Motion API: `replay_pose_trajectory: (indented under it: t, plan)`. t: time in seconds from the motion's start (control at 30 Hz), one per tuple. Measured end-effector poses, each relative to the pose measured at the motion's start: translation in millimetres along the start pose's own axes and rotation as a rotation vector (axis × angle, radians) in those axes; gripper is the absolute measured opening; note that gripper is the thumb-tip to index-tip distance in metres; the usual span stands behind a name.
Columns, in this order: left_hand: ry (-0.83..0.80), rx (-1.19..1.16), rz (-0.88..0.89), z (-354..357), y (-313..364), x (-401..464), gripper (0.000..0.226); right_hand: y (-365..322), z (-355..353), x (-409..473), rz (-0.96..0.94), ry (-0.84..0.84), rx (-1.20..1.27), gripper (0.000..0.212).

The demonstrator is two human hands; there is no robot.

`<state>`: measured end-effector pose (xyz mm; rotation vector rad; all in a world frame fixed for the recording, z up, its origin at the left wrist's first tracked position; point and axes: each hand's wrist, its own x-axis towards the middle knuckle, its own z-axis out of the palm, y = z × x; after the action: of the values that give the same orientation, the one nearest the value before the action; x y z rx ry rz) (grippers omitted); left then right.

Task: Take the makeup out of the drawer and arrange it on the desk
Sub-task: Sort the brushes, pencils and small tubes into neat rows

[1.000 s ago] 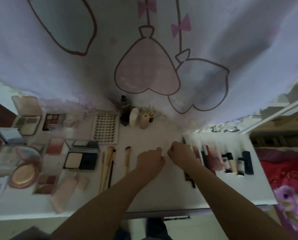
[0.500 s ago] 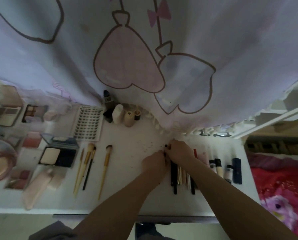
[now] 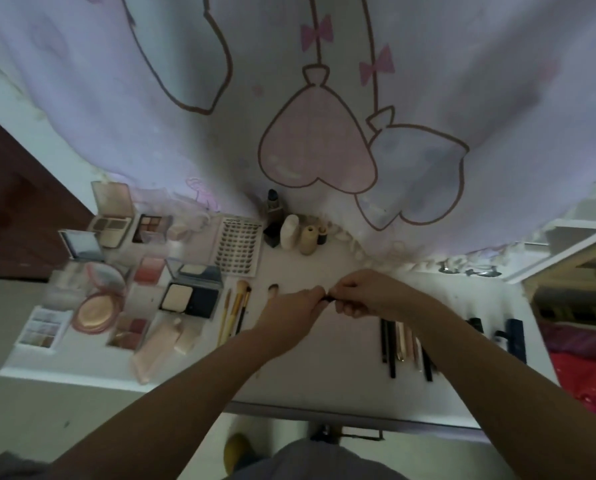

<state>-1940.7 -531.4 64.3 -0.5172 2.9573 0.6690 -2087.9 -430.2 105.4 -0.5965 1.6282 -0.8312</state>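
1. Both hands are meeting over the middle of the white desk (image 3: 324, 382), just right of the lone makeup brush (image 3: 273, 291).
2. The left hand (image 3: 291, 315) is curling its fingers and pinching one end of a small dark stick-shaped item (image 3: 327, 299); what kind of makeup it is cannot be told.
3. The right hand (image 3: 366, 294) is pinching the other end of the same item, its fingers bent under.
4. To the right of the lone brush, beyond the hands, a row of slim pencils and pens (image 3: 398, 344) is lying side by side, partly hidden under the right forearm.
5. Further right, dark tubes (image 3: 514, 337) are lying near the desk's edge.
6. Just left of the lone brush, three more brushes (image 3: 236, 311) are lying together.
7. Left of those, an open black compact (image 3: 191, 296), a round pink compact (image 3: 97, 308) and several palettes are sitting.
8. Behind the lone brush, a lash tray (image 3: 238, 249) and small bottles (image 3: 291, 232) are standing against the printed curtain (image 3: 317, 150).
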Motion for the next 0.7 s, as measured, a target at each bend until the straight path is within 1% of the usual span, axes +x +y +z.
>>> replay_pose_trajectory:
  t: [0.1, 0.27, 0.33, 0.47, 0.5, 0.53, 0.6, 0.67, 0.7]
  plan:
    - [0.069, 0.057, 0.055, -8.0, -11.2, -10.5, 0.028, -8.8, 17.6, -2.1, -0.043, 0.009, 0.006, 0.025]
    - [0.085, 0.048, 0.054, -15.1, -24.1, -22.1, 0.029, -8.2, 31.7, -9.6, -0.091, 0.008, -0.003, 0.026]
    - [0.045, 0.025, 0.048, -14.8, -26.6, -22.9, 0.027, -9.2, 34.5, -12.1, -0.084, 0.016, -0.069, 0.025]
    - [-0.125, -0.050, 0.043, -9.5, -28.4, -21.3, 0.026, -9.9, 31.8, -12.0, -0.018, -0.029, -0.426, 0.017]
    - [-0.170, -0.062, 0.027, -7.9, -31.4, -22.2, 0.024, -7.3, 27.8, -11.9, 0.000, -0.026, -0.482, 0.013]
    - [-0.211, -0.084, -0.002, -5.9, -34.5, -23.4, 0.022, -3.0, 22.2, -12.2, 0.016, 0.004, -0.500, 0.011]
    - [-0.264, -0.167, -0.108, -1.9, -39.6, -24.2, 0.021, 8.6, 9.6, -12.9, 0.054, 0.110, -0.389, 0.007]
    - [-0.246, -0.292, -0.281, 1.3, -39.6, -20.9, 0.022, 20.0, 5.7, -10.0, 0.097, 0.193, -0.243, 0.004]
    - [-0.216, -0.338, -0.362, 3.0, -37.7, -18.1, 0.023, 25.3, 9.4, -5.3, 0.120, 0.217, -0.212, 0.002]
